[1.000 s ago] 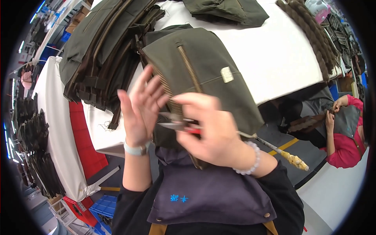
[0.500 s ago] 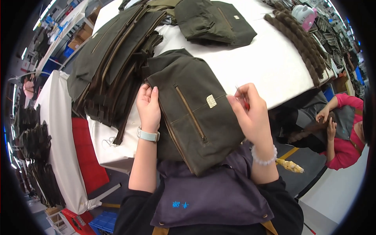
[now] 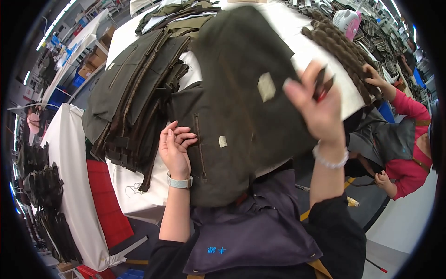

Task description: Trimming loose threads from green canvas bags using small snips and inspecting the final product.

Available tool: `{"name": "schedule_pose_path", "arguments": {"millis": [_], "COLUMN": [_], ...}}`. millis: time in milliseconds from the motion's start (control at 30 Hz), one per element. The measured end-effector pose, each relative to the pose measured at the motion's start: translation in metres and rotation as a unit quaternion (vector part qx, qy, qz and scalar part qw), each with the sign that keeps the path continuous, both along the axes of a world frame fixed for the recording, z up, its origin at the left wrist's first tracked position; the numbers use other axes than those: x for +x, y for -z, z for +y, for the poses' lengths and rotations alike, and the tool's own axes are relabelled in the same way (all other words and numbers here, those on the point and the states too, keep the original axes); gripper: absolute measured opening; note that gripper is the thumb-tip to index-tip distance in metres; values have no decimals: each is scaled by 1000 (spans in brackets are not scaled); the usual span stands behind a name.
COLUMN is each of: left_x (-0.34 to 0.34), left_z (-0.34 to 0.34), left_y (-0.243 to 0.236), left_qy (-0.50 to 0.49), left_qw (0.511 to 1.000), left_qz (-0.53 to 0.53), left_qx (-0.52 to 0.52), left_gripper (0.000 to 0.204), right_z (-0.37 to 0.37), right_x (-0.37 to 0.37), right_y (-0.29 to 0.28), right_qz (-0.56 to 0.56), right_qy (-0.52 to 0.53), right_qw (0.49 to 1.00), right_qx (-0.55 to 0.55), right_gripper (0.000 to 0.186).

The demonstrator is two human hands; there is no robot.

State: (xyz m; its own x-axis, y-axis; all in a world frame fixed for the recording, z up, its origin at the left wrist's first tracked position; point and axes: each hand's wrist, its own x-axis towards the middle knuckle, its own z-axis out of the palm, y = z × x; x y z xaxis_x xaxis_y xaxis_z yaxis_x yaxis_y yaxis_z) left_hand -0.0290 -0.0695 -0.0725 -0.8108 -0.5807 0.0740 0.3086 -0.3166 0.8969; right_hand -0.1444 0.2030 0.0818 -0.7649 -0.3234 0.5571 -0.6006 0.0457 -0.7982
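My left hand rests with fingers apart and slightly curled at the left edge of a dark olive fabric piece that has a zipper and a small pale label. My right hand is closed on red-handled snips, at the right side of a raised, blurred olive piece with another pale label; whether its fingers also grip that cloth I cannot tell. Beside my left hand lies a thick stack of olive pieces with long zippers.
The white-covered table also bears folded cloth, brown fur strips and a pink-and-white fan. A co-worker in a pink top works at the right. A white padded board stands at the left.
The top olive piece has swung upward, exposing a second piece beneath. My right hand has moved up and right with the snips. My left hand's fingers have loosened at the piece's left edge.
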Motion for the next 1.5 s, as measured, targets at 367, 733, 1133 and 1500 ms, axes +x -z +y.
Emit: {"name": "schedule_pose_path", "arguments": {"millis": [367, 733, 1133, 1500], "left_x": [-3, -6, -9, -93], "left_z": [1, 0, 9, 101], "left_y": [0, 1, -9, -47], "left_qy": [21, 20, 48, 262], "left_qw": [1000, 999, 986, 953], "left_qz": [-18, -36, -96, -88], "left_qx": [-7, -30, -127, -128], "left_gripper": [26, 24, 21, 33], "right_z": [27, 5, -1, 2], "right_x": [-257, -215, -152, -88], "right_y": [34, 153, 171, 164], "right_qz": [117, -162, -47, 73], "right_qy": [332, 200, 278, 90], "right_qw": [865, 941, 917, 985], "right_qx": [359, -220, 283, 126], "right_gripper": [47, 38, 24, 9]}}
